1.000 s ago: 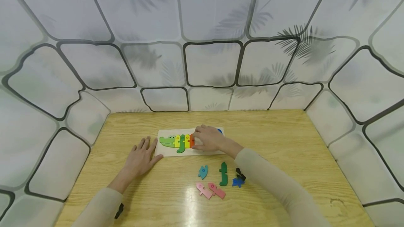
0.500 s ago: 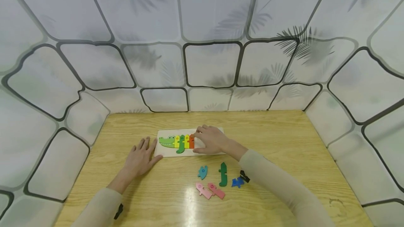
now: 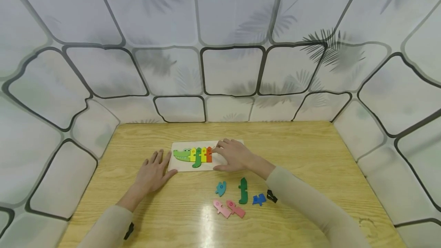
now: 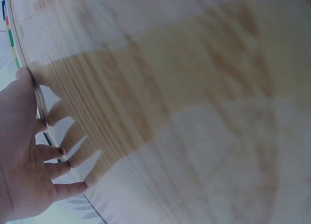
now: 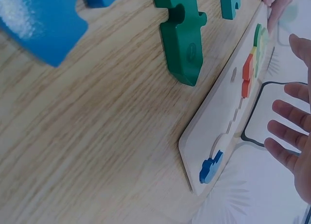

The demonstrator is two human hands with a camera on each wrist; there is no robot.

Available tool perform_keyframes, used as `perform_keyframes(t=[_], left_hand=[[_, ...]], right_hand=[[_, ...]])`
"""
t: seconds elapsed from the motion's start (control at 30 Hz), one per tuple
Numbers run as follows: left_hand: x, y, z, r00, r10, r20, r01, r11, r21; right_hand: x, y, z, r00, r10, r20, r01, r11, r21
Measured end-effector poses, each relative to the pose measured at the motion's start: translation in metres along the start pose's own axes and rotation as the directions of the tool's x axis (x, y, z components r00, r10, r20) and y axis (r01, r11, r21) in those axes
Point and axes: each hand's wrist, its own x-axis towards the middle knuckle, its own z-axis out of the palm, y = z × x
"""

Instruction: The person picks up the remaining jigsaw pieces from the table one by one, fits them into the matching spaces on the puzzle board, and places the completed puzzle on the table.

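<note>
A pale wooden puzzle board lies flat on the table. In its left part sit a green crocodile head, yellow and green body pieces and an orange-red piece. A blue piece sits at the board's other end in the right wrist view, hidden by the hand in the head view. My left hand rests spread at the board's left edge. Over the right part is my right hand, fingers loosely spread beside the orange-red piece; the right wrist view shows nothing in its grasp.
Loose pieces lie in front of the board: teal, dark green, blue, light pink and darker pink. Small black objects show by both sleeves. A patterned wall encloses the table's back and sides.
My right hand has drawn slightly to the right, away from the orange-red piece, with its fingers spreading and that piece now fully uncovered. My left hand has stayed in place.
</note>
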Motion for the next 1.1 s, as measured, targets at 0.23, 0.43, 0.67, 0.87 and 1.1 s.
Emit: perform_keyframes(t=[0.23, 0.43, 0.67, 0.87, 1.1], left_hand=[[0.001, -0.001, 0.002, 1.000, -0.001, 0.005, 0.001, 1.000, 0.000], [0.000, 0.000, 0.000, 1.000, -0.002, 0.012, 0.001, 1.000, 0.004], [-0.001, 0.001, -0.002, 1.000, 0.000, 0.009, 0.000, 1.000, 0.002], [0.000, 0.001, -0.002, 1.000, 0.000, 0.012, 0.000, 1.000, 0.003], [0.000, 0.001, -0.002, 1.000, 0.001, 0.006, -0.001, 1.000, 0.006]], right_hand=[[-0.008, -0.002, -0.001, 1.000, -0.019, -0.016, 0.019, 1.000, 0.009], [-0.013, -0.004, 0.000, 0.999, -0.033, -0.014, 0.034, 0.999, 0.034], [-0.019, -0.009, -0.002, 0.998, -0.061, -0.019, 0.061, 0.997, 0.036], [-0.023, -0.014, -0.003, 0.997, -0.079, -0.018, 0.080, 0.997, 0.016], [-0.029, -0.017, 0.000, 0.997, -0.079, 0.005, 0.079, 0.996, 0.047]])
